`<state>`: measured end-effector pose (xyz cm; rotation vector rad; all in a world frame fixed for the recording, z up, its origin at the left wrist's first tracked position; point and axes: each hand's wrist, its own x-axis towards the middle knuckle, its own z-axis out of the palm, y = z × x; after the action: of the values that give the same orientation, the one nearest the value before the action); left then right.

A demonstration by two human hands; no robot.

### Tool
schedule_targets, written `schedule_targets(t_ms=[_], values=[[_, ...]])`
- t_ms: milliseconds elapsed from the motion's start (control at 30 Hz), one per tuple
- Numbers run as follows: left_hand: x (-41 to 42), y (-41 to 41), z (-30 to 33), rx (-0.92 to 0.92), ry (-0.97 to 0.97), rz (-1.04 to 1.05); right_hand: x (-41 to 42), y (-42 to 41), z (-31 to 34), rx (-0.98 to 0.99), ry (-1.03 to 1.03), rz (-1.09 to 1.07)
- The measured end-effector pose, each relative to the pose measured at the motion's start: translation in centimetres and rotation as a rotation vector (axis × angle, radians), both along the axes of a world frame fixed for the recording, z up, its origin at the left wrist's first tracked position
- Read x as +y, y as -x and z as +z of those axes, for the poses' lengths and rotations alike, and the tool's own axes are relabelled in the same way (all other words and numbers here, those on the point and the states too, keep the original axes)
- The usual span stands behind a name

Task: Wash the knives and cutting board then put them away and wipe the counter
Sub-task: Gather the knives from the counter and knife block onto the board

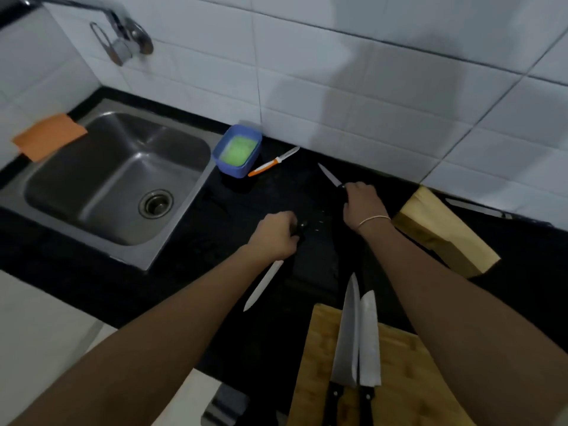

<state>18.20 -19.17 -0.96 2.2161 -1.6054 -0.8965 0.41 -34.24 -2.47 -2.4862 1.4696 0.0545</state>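
My left hand (pixel 274 236) grips the black handle of a knife whose pale blade (pixel 263 285) points back toward me over the black counter (pixel 215 272). My right hand (pixel 362 207) grips a small black-handled knife, its blade (pixel 329 175) pointing toward the wall. Two large knives (pixel 358 339) lie side by side on the wooden cutting board (pixel 408 379) at the bottom right. An orange-handled paring knife (pixel 273 162) lies by the wall. A wooden knife block (pixel 442 232) lies to the right.
A steel sink (pixel 116 176) is set in the counter at left, under a wall tap (pixel 123 32). An orange cloth (pixel 50 135) lies at its far left corner. A blue tub with a green sponge (pixel 237 150) stands beside the sink. Another knife blade (pixel 476 207) lies behind the block.
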Motion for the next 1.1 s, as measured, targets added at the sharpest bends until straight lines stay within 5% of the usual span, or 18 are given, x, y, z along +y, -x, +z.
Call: schedule_targets(t_ms=[267, 433, 667, 900, 1100], values=[[-2.2, 4.0, 1.1, 0.165, 0.188, -0.139, -0.7, 0.5, 1.1, 0.166, -0.206, -0.168], [-4.7, 11.1, 2.2, 0.233, 0.127, -0.310, -2.3, 5.4, 3.9, -0.098, -0.287, -0.338], [-9.5, 22.2, 3.8, -0.097, 0.361, -0.502, -2.4, 18.2, 7.4, -0.524, -0.028, -0.704], [-13.1, 27.4, 1.7, -0.236, 0.189, -0.539, -2.6, 28.0, 4.1, -0.455, -0.010, -0.840], [-13.8, 27.8, 0.5, -0.356, 0.169, -0.548, -5.3, 29.6, 0.9, -0.206, -0.069, -0.601]])
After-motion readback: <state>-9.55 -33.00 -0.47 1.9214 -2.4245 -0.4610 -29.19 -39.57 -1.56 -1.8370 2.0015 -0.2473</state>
